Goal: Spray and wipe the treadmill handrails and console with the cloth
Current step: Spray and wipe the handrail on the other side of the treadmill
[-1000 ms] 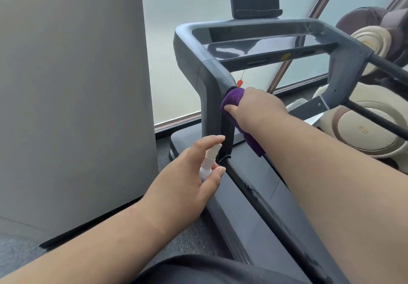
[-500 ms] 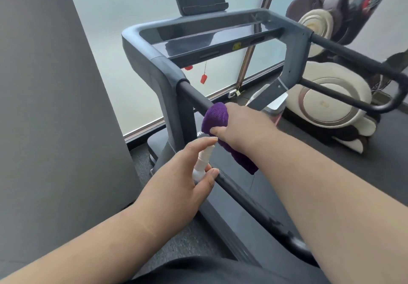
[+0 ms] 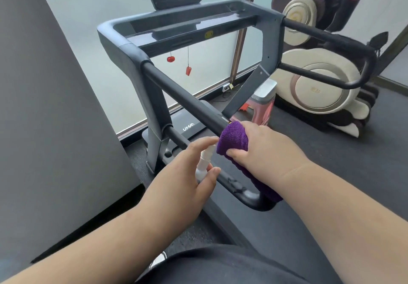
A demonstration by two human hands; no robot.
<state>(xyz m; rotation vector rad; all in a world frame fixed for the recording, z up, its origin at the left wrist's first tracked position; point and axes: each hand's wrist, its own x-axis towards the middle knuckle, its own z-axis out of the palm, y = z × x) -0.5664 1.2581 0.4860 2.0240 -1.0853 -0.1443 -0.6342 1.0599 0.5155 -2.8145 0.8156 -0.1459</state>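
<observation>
A dark grey treadmill fills the middle of the head view, its glossy console [image 3: 189, 29] at the top with a tablet holder above it. The left handrail [image 3: 183, 100] is a black bar that runs down toward me. My right hand [image 3: 262, 149] presses a purple cloth [image 3: 234, 139] wrapped over that bar, about two thirds of the way down. Just left of the cloth, my left hand [image 3: 187, 182] grips a small white spray bottle [image 3: 204, 162], forefinger over its top. The right handrail [image 3: 331, 38] curves round at the far right.
A grey wall panel [image 3: 55, 118] stands close on the left. Frosted windows are behind the console, with a red safety clip [image 3: 188, 70] hanging below it. A cream and brown massage chair [image 3: 320, 80] sits at the right, a pink stool [image 3: 263, 107] beside the treadmill.
My right hand has slid the purple cloth down the left handrail, away from the console corner and toward me. My left hand with the spray bottle has stayed next to it.
</observation>
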